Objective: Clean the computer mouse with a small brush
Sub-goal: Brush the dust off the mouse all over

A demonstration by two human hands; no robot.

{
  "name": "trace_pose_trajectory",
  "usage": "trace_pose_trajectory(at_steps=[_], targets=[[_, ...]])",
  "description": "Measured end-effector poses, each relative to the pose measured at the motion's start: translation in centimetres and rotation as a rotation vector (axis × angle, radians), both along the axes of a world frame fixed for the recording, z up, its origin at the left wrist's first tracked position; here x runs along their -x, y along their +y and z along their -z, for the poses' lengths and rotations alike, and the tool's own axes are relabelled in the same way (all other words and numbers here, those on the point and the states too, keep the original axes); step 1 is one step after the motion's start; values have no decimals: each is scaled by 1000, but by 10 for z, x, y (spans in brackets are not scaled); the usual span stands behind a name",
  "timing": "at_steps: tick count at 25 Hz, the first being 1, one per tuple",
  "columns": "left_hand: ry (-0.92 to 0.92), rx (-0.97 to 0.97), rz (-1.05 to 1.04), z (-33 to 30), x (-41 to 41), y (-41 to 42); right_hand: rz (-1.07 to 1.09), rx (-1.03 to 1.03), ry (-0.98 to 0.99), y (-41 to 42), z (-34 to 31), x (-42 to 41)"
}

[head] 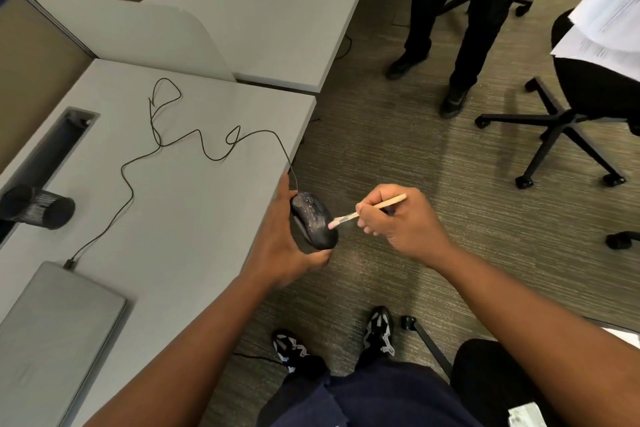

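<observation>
A black wired computer mouse point(314, 221), dusty on top, is held just off the desk's right edge over the carpet. My left hand point(282, 246) grips it from the left and below, thumb under its rear end. My right hand point(398, 222) pinches a small wooden-handled brush point(349, 217), and the brush's pale tip touches the mouse's right side. The mouse's thin black cable point(194, 146) loops back across the desk.
The grey desk point(180, 218) carries a closed grey laptop point(52, 329) at the front left, with the cable plugged into it, and a black mesh cup point(38, 206). On the carpet to the right stand a person's legs point(460, 28) and a black office chair base point(561, 135).
</observation>
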State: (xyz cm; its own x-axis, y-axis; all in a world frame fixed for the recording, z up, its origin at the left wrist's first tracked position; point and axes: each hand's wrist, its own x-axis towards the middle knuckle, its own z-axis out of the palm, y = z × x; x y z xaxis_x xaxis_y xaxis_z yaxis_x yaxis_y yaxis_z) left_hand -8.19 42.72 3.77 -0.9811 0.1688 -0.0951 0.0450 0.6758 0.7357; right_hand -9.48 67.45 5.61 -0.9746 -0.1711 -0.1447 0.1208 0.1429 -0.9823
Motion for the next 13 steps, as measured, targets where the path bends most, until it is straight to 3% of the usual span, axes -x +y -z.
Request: trace_pose_trajectory(at_steps=[3, 8, 13], targets=[[-31, -2, 16, 0, 2, 0, -91, 132, -53, -10, -4, -3], [-83, -18, 33, 0, 1, -1, 27, -130, 53, -4, 1, -1], [-111, -45, 50, -1, 2, 2, -72, 119, -34, -16, -4, -7]])
